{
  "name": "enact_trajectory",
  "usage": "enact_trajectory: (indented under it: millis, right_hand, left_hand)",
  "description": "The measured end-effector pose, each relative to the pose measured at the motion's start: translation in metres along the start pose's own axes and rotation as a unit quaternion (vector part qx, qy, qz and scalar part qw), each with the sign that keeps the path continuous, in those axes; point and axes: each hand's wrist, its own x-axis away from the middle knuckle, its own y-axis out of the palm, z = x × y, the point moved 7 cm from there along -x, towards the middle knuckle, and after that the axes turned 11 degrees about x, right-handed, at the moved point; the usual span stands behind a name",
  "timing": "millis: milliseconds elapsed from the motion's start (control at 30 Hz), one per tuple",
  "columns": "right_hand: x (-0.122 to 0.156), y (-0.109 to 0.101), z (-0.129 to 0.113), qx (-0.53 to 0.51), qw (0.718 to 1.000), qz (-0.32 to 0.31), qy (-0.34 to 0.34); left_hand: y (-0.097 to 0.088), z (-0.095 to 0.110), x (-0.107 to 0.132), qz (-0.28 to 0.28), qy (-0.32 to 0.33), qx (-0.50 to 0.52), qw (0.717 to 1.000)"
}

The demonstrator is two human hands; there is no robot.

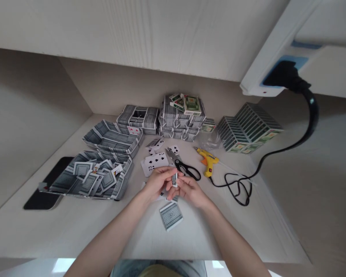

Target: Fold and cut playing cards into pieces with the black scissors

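Observation:
My left hand (158,181) and my right hand (190,190) meet above the middle of the desk, both pinching a small folded playing card (174,179) held upright between the fingertips. A face-down card (171,216) with a grey patterned back lies on the desk just below my hands. Face-up spade cards (155,161) lie just beyond my left hand. Black-handled scissors (184,166) rest beside my right hand.
Trays made of cards (112,138) hold folded pieces at left, next to a black phone (46,184). Stacked card boxes (181,115) and card packs (248,129) stand at the back. A yellow glue gun (208,159) with a black cord (239,188) lies right.

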Motion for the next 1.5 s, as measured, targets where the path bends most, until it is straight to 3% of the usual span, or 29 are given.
enact_trajectory:
  millis: [467,833,1067,1300,1500]
  right_hand:
    - [-0.004,-0.005,0.009,-0.032,0.998,0.060,0.019]
    - [-0.006,-0.015,0.020,-0.001,0.994,0.108,-0.010]
    - [-0.007,-0.014,0.016,0.021,0.994,0.104,-0.007]
    - [-0.005,-0.006,0.010,-0.018,0.999,0.034,0.007]
    - [-0.003,-0.010,0.012,-0.033,0.999,0.021,0.027]
  left_hand:
    - [-0.003,0.002,0.004,0.093,0.044,-0.052,0.993]
    - [0.003,0.017,0.009,0.086,0.152,-0.205,0.963]
    - [0.000,0.011,0.004,0.081,0.122,-0.150,0.978]
    - [-0.004,0.010,0.002,0.097,0.068,-0.044,0.992]
    - [-0.003,0.009,0.002,0.066,0.046,-0.037,0.996]
